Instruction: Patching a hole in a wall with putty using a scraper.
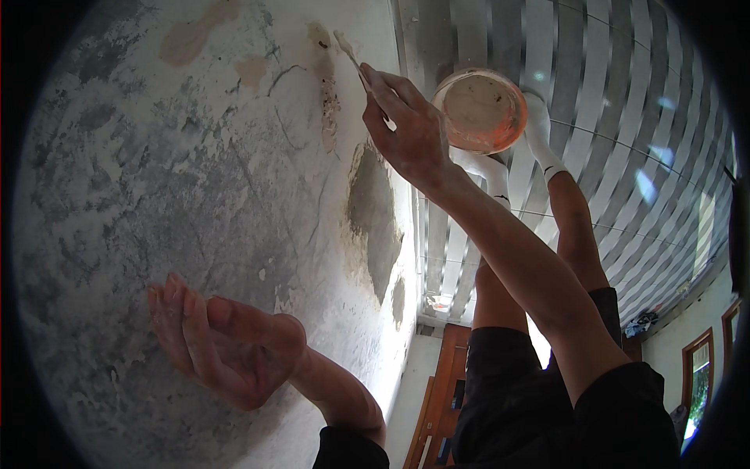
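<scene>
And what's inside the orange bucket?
The orange bucket holds pale beige material with some dark specks. How deep it goes, and anything beneath its surface, can't be seen.

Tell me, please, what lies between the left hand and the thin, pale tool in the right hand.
The head view shows only mottled grey-and-white wall between them, with a rough, brownish strip near the tool.

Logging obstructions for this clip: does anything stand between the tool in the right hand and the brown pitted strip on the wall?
Nothing visible does. The right hand holds the thin tool beside the brown pitted strip; whether they touch can't be told. The left hand is well away, at lower left.
</scene>
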### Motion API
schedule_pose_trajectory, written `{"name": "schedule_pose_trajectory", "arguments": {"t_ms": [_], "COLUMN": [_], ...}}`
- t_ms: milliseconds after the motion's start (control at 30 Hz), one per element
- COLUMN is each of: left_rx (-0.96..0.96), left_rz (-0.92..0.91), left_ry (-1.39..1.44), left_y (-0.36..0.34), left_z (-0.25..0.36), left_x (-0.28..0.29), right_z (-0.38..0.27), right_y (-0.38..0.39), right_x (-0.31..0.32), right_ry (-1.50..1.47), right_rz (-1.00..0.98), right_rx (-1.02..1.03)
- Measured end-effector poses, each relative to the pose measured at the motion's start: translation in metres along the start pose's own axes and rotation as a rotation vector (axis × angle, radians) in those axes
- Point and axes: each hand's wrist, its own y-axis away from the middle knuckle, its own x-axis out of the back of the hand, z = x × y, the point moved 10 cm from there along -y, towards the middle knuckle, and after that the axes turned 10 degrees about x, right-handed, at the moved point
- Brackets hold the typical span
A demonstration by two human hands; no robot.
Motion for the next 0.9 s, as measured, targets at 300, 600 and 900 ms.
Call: {"name": "schedule_pose_trajectory", "arguments": {"t_ms": [300,600,900], "left_rx": [-0.006,-0.043,-0.049], "left_rz": [0.021,-0.130,-0.191], "left_ry": [0.030,-0.061,-0.163], "left_y": [0.002,0.001,-0.003], "left_z": [0.001,0.007,0.013], "left_x": [-0.003,-0.003,-0.029], "right_z": [0.012,0.094,0.072], "right_y": [0.010,0.121,0.138], "right_x": [0.017,0.011,-0.039], "right_ry": [-0.121,-0.830,-1.115], "right_rz": [0.006,-0.242,-0.316], "right_rx": [-0.260,-1.066,-1.182]}}
